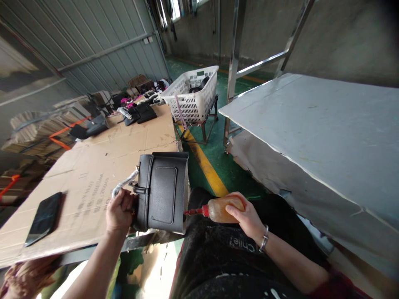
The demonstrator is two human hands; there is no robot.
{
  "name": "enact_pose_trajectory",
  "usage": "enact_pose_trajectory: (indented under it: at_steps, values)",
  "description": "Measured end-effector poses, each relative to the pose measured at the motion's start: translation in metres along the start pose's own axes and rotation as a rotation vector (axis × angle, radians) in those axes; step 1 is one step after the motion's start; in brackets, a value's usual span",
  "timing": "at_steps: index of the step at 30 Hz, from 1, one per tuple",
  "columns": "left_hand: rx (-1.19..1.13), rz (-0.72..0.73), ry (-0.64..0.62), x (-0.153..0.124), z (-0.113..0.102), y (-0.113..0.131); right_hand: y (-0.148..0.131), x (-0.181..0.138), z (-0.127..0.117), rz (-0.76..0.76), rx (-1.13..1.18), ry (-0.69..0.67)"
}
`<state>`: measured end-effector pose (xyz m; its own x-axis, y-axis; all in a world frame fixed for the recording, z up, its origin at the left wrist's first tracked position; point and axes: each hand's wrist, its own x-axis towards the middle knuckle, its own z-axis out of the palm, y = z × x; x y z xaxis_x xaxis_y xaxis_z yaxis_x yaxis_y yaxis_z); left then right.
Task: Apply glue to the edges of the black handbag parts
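Observation:
A black handbag [163, 191] with a stitched front pocket lies tilted at the near right corner of the cardboard-covered table. My left hand [121, 211] is closed on the flap end of the bag, beside its handle [125, 181] wrapped in clear film. In my right hand [245, 214] is a squeeze bottle [222, 209] of amber liquid, held sideways. Its red nozzle [196, 211] points left and its tip is at the right edge of the bag; whether it touches cannot be made out.
A phone [44, 218] lies on the cardboard [90, 182] at left. Black bag pieces [140, 113] sit toward the back. Beyond the table stands a white basket [193, 104] on a metal frame. A grey-topped table [324, 120] is at right.

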<state>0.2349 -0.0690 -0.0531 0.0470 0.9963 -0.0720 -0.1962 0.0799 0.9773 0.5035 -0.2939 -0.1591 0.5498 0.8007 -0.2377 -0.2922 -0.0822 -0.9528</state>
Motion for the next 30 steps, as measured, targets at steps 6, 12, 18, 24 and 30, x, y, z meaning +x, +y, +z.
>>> enact_pose_trajectory:
  at_steps: [6, 12, 18, 24, 30]
  values:
    - [-0.011, 0.008, 0.005, 0.001, 0.001, 0.002, -0.001, 0.001, 0.002, -0.02, -0.041, -0.045]
    - [-0.015, 0.006, 0.023, 0.0, 0.002, 0.003, 0.001, -0.003, -0.002, -0.039, -0.079, -0.099]
    - [-0.01, -0.017, -0.021, -0.002, 0.003, 0.005, 0.0, -0.001, 0.002, -0.027, -0.022, -0.02]
    - [0.039, -0.129, -0.074, 0.01, -0.005, 0.012, 0.002, 0.004, -0.003, -0.012, -0.027, 0.004]
    - [0.08, -0.258, -0.173, 0.02, -0.004, 0.03, 0.005, 0.006, 0.002, -0.032, 0.017, -0.035]
